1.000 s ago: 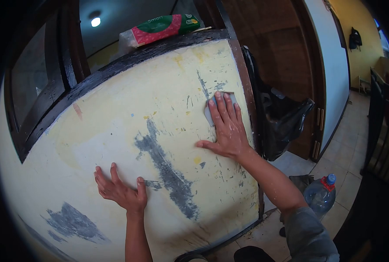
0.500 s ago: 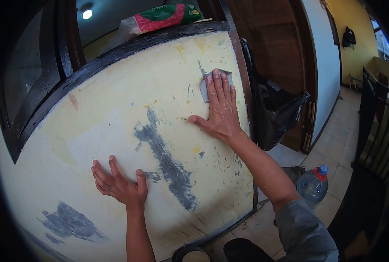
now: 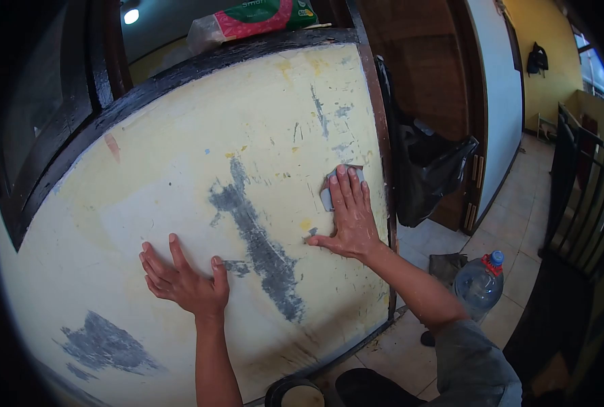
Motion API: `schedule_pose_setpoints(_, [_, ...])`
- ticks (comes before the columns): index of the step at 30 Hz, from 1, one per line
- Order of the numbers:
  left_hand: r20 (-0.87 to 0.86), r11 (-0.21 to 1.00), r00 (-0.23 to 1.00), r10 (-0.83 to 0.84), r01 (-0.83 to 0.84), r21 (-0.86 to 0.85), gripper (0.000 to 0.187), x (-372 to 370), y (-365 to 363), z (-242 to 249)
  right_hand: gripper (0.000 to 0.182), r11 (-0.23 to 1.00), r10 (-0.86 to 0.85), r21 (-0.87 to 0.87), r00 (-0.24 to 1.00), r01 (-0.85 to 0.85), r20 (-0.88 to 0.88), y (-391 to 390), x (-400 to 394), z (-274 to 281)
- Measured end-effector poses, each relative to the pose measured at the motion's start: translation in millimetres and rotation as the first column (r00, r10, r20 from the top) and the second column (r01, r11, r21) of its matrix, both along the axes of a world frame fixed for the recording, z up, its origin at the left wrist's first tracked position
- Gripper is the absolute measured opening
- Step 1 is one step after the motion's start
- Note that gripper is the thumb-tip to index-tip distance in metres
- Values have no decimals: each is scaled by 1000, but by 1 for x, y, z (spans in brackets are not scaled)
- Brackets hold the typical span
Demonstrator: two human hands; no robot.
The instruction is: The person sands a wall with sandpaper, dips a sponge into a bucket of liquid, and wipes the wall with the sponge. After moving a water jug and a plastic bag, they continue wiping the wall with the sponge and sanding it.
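A pale yellow wall with grey bare patches and scuffs fills the middle of the view. My right hand presses flat on a small grey sheet against the wall's right part; the sheet's edges show beside and above the fingertips, the rest is hidden under the fingers. Lower left, my left hand rests on the wall with fingers spread and nothing in it. Just right of its thumb, a long dark grey patch runs down the wall. Another grey patch lies below and left of that hand.
A green and pink plastic pack lies on the dark ledge above the wall. Black plastic bags hang by the brown door at right. On the tiled floor stands a large clear bottle with a blue cap, near a dark metal rail.
My right hand has slid down the wall with the grey sheet, uncovering grey scuffs above it. My left hand has stayed in nearly the same place. The view has shifted slightly.
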State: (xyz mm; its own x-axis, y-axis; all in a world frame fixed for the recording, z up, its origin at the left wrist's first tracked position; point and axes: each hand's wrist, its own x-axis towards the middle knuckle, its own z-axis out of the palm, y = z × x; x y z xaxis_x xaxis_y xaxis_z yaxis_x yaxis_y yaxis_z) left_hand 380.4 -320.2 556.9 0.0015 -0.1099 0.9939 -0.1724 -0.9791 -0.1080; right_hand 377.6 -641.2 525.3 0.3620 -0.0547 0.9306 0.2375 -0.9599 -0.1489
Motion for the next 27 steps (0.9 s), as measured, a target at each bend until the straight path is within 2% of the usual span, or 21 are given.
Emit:
schedule_pose_setpoints(2, [9, 1000, 1000, 17, -17, -12, 73, 0, -1, -1, 127, 980, -126, -169, 985, 105, -118, -14, 2, -7])
schedule_pose_setpoints(3, [2, 1000, 1000, 23, -23, -8, 73, -1, 0, -1, 127, 986, -105, -137, 988, 90, -109, -15, 2, 20])
schedule_pose_setpoints(5, [6, 1000, 1000, 30, -30, -4, 73, 2, -3, 2, 124, 995, -73, -59, 996, 75, 41, -16, 2, 84])
schedule_pose_setpoints(7, [-4, 1000, 1000, 21, -21, -7, 73, 0, -1, -1, 124, 997, -68, -33, 995, 71, 71, -14, 9, 92])
schedule_pose_setpoints(9, [-11, 1000, 1000, 24, -25, -13, 73, -1, -2, -1, 125, 997, -75, -26, 993, 78, 93, -12, 5, 77])
schedule_pose_setpoints(11, [-11, 1000, 1000, 17, -17, -13, 73, -2, -2, -1, 124, 998, -7, -59, 1000, 5, -29, 0, -6, 17])
schedule_pose_setpoints(12, [-7, 1000, 1000, 16, -16, -8, 73, -1, -1, -1, 122, 996, -15, -88, 996, 7, -90, 1, -15, 5])
schedule_pose_setpoints(15, [-16, 1000, 1000, 26, -26, -8, 72, -2, 1, -3, 117, 987, -62, -147, 998, 58, -27, -15, 4, 25])
schedule_pose_setpoints(16, [-24, 999, 999, 28, -29, -16, 72, -1, -1, -2, 93, 992, -18, -127, 996, 29, 89, -14, 2, 55])
schedule_pose_setpoints(17, [-8, 999, 1000, 27, -27, -20, 72, 1, -3, 0, 93, 991, -19, -130, 994, 33, 105, -16, 5, 93])
schedule_pose_setpoints(19, [-9, 1000, 1000, 18, -18, -9, 71, 1, -1, -1, 66, 999, 13, 36, 964, -23, 266, -17, 13, 139])
schedule_pose_setpoints(20, [-7, 1000, 1000, 23, -23, -4, 71, 2, 0, 1, 66, 999, 17, 41, 963, -29, 268, -15, 15, 135])
schedule_pose_setpoints(22, [-15, 999, 999, 29, -29, -16, 70, 1, -1, -1, 49, 997, 49, 35, 948, -63, 314, -14, 14, 106])
schedule_pose_setpoints(23, [-17, 1000, 1000, 19, -20, -21, 70, 2, -3, -1, 49, 998, 42, 30, 949, -54, 312, -15, 14, 73])
schedule_pose_setpoints(25, [-17, 1000, 999, 30, -30, -7, 70, -1, -1, -1, 47, 994, 59, -103, 974, -38, 219, -19, 14, -2])
schedule_pose_setpoints(27, [-13, 999, 999, 35, -35, -28, 70, 1, -3, -2, 47, 989, 61, -148, 967, -25, 247, -32, 15, 18])
